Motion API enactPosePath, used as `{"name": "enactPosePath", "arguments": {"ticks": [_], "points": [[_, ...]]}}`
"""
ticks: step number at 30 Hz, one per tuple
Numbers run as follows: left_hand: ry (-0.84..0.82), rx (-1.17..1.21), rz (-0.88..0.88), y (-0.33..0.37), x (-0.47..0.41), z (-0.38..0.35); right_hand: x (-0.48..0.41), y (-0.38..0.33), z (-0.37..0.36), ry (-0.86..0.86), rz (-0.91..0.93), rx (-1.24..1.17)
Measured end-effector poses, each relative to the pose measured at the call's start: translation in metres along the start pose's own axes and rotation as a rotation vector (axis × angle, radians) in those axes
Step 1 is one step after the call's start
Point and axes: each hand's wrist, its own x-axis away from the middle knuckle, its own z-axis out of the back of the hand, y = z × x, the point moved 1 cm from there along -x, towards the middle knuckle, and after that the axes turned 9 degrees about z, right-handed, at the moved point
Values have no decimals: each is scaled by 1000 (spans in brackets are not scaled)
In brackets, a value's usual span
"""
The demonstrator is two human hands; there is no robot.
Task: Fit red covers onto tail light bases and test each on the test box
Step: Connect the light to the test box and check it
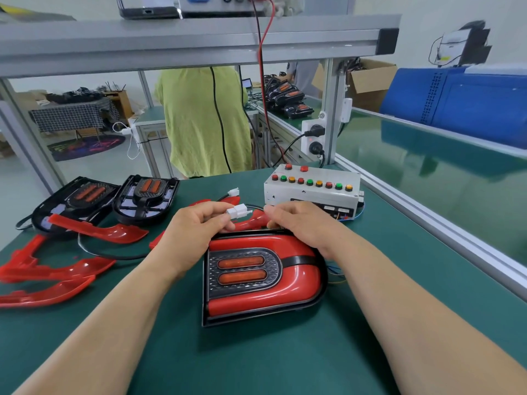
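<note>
Pinching one connector (239,210); two bare bases (146,201), one covered light (296,276).

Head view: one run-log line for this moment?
stage: pre-test | left hand: pinches white connector | right hand: at far edge of assembled tail light, grip unclear | test box: behind

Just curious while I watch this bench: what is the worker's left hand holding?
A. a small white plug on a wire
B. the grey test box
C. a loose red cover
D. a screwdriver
A: the left hand pinches a small white plug between thumb and fingers, just beyond the assembled tail light.
</note>
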Motion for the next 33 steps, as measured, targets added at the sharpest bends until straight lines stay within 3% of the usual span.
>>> {"name": "enactPosePath", "arguments": {"ticks": [9,16,20,28,33], "points": [[-19,-65,-57,7,-1,-2,3,-6,1,-173,93,-74],[-152,-228,-86,3,-4,2,10,-13,2,-246,214,-43],[-18,-294,-27,1,-5,7,13,-16,-1,-234,238,-79],[26,-61,123,7,-4,12,18,-23,5,-135,277,-159],[-159,-4,202,5,-1,7,19,-24,4,-95,303,-123]]}}
